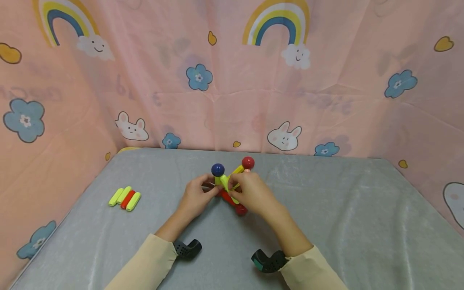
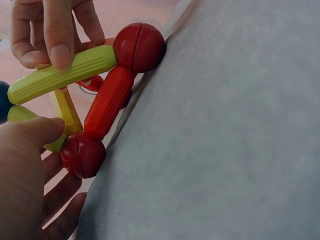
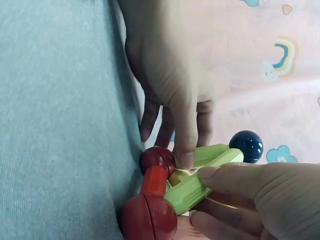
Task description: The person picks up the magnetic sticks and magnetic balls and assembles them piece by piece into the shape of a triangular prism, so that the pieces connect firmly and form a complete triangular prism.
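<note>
Both hands hold a small framework of magnetic rods and balls at the table's middle. My right hand (image 1: 251, 193) pinches a yellow-green rod (image 2: 65, 74) that runs from a dark blue ball (image 1: 218, 170) on top down to a red ball (image 2: 140, 47). My left hand (image 1: 195, 197) grips a second yellow-green rod (image 3: 206, 155), which leads to another red ball (image 2: 83, 155). Between these two lower balls lies a red rod (image 2: 110, 102). A yellow rod (image 2: 66, 112) slopes behind, and a further red ball (image 1: 248, 162) shows at the far side. Fingers hide parts of the frame.
Several loose rods, yellow-green (image 1: 133, 201) and red (image 1: 127, 199), lie side by side on the grey tabletop (image 1: 344, 225) at left. A pink printed curtain (image 1: 224, 112) borders the table at the back and sides. Black wrist devices (image 1: 269, 262) sit at both cuffs.
</note>
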`<state>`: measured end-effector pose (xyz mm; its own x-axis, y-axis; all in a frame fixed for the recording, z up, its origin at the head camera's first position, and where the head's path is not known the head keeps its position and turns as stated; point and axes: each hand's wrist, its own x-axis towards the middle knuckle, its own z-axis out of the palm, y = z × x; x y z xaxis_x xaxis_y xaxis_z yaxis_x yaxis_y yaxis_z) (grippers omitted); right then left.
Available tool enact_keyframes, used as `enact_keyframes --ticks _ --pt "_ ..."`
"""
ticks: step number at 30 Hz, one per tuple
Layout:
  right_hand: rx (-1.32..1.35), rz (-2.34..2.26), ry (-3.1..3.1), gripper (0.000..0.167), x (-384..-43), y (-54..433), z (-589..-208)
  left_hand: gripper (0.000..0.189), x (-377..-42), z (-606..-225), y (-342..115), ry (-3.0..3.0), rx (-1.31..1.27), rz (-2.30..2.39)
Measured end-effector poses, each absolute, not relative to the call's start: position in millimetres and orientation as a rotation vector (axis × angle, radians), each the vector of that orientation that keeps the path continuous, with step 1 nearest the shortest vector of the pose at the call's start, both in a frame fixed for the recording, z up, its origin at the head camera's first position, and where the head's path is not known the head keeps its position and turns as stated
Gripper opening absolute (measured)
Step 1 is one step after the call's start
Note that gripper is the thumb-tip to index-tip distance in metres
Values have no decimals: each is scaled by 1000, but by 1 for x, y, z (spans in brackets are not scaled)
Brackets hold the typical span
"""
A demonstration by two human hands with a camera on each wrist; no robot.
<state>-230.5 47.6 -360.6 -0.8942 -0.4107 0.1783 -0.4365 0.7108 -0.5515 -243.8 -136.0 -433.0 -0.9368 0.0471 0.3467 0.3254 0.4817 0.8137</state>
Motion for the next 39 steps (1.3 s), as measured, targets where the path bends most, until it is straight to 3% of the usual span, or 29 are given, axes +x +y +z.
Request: enact_keyframes --ticks 16,21,25,28,31,39 --pt "753 1030 -2739 12 -234 65 -356 23 -243 -433 -134 -2451 -336 -1442" --pt "485 1209 -2400 13 -247 78 -366 22 -243 -433 -134 -2465 -318 -1437" --pt "326 1530 -2382 29 -260 86 -384 22 -243 -433 -134 -2473 -306 -1424" --pt "319 1748 -2493 47 -267 91 -398 22 -243 -433 -134 -2471 -308 -1418" --pt "356 1813 -2559 53 -270 93 -410 24 -244 -433 -133 -2468 -326 -1412" --pt "467 1662 -2505 40 -272 97 -430 30 -244 -432 -132 -2487 -328 -1407"
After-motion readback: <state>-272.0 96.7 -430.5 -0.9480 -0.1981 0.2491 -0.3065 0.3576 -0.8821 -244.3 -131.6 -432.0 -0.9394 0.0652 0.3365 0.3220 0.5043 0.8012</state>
